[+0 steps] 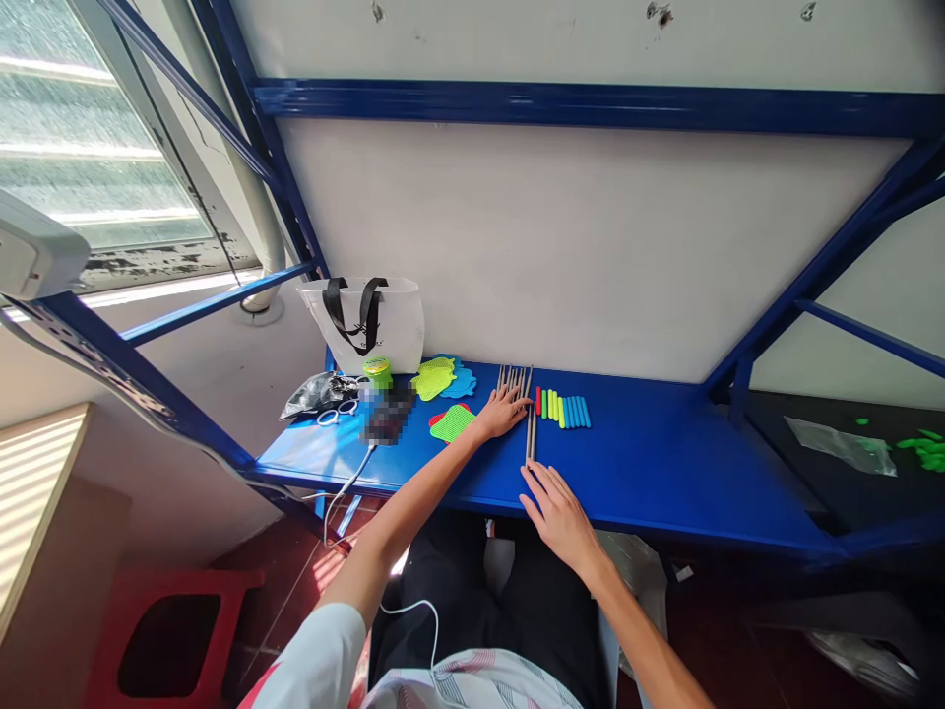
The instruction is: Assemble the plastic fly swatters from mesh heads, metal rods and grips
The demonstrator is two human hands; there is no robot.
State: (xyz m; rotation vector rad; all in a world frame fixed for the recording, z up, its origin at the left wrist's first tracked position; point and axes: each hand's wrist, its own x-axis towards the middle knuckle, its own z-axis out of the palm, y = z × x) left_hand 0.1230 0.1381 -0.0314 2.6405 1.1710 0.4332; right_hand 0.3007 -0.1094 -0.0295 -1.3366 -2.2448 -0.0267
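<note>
My left hand [504, 412] lies with fingers stretched over a row of thin greyish metal sticks that look like chopsticks [511, 376]; it covers their middle. A few of these sticks [532, 441] reach lower, toward the table's front edge. At their lower ends is my right hand [559, 507], its fingers apart and its fingertips close to the sticks; whether they touch cannot be made out. Just right of the metal sticks stand short coloured sticks side by side: a red one [538, 401], several yellow ones [553, 406] and several blue ones [577, 412].
On the blue table [650, 463] lie green mesh pieces [452, 423], yellow ones [432, 378] and blue ones [464, 383]. Farther left are a green-lidded tub [377, 372], white-handled scissors [338, 412], a black plastic bag [314, 396], a blurred-out cabled object and a white tote bag [403, 320].
</note>
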